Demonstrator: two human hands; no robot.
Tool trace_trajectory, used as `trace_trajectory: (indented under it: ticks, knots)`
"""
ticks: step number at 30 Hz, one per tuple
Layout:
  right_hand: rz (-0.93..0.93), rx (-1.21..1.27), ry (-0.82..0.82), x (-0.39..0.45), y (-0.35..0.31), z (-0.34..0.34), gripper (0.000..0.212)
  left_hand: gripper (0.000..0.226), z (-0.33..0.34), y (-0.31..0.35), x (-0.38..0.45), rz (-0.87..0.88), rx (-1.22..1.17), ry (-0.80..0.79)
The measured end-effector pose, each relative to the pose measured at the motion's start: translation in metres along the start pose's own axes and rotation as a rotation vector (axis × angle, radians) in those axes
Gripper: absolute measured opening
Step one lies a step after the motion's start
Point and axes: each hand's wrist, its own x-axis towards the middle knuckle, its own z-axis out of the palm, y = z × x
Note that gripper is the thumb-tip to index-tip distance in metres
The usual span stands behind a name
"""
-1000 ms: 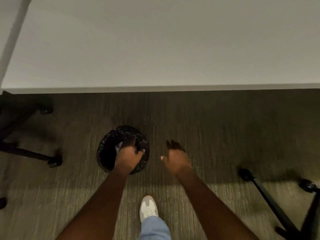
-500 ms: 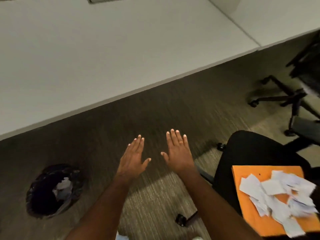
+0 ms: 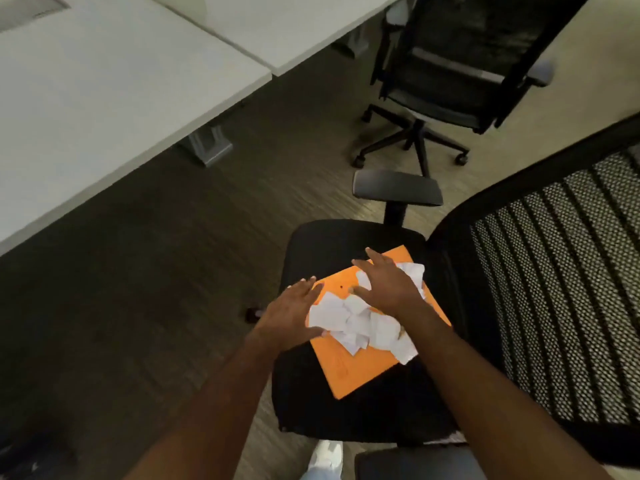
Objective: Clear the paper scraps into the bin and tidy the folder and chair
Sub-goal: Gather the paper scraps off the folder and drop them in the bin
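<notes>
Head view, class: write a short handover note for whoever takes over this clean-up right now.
Left hand: open, at the left edge of the scraps.
Right hand: open, fingers spread over the scraps; nothing gripped yet.
Scraps lie heaped on the orange folder, which lies on the chair seat.
Bin: out of view.
Done: cannot tell from this view.
Left: gather the scraps, bin them, tidy folder and chair.

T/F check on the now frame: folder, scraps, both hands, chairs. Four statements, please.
1. The orange folder lies on the black chair seat. True.
2. The paper scraps lie on the floor. False: they are piled on the folder.
3. Both hands, left and right, are open with fingers spread at the pile. True.
4. Only one chair is in view. False: a second chair stands by the desk.
</notes>
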Motion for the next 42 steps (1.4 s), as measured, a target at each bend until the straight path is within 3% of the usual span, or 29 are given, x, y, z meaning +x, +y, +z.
trace_trajectory:
  ticks: [3,5,8,11,20,23,26,32,34,42]
  knots:
    - [0.013,-0.024,-0.061,-0.015,0.071,0.0,0.079,0.118,0.018,0.034,0.028,0.036,0.084,-0.127]
    - [0.005,-0.069,-0.126,-0.019,0.106,0.005,0.096,0.131,0.032,0.051,0.042,0.064,0.186,-0.185]
    - [-0.021,-0.14,-0.259,-0.017,0.134,0.015,0.127,0.14,0.051,0.064,0.054,0.101,0.324,-0.22]
    - [-0.02,-0.185,-0.292,-0.007,0.145,0.028,0.143,0.141,0.065,0.067,0.064,0.102,0.385,-0.217]
    - [-0.014,-0.133,-0.234,0.017,0.132,0.063,0.147,0.128,0.082,0.053,0.084,0.079,0.398,-0.227]
    - [-0.06,-0.186,-0.238,0.022,0.122,0.07,0.138,0.112,0.084,0.043,0.083,0.134,0.404,-0.217]
    - [-0.049,-0.2,-0.206,0.023,0.112,0.074,0.122,0.085,0.082,0.035,0.08,0.233,0.419,-0.107]
    - [-0.009,0.02,0.014,0.017,0.107,0.08,0.047,0.056,0.075,0.038,0.09,0.217,0.286,0.062]
    - [0.027,0.068,0.091,0.018,0.107,0.084,0.033,0.049,0.074,0.042,0.094,0.184,0.209,0.07]
    - [0.037,0.257,0.221,0.031,0.123,0.086,0.02,0.038,0.078,0.05,0.104,0.033,-0.083,0.178]
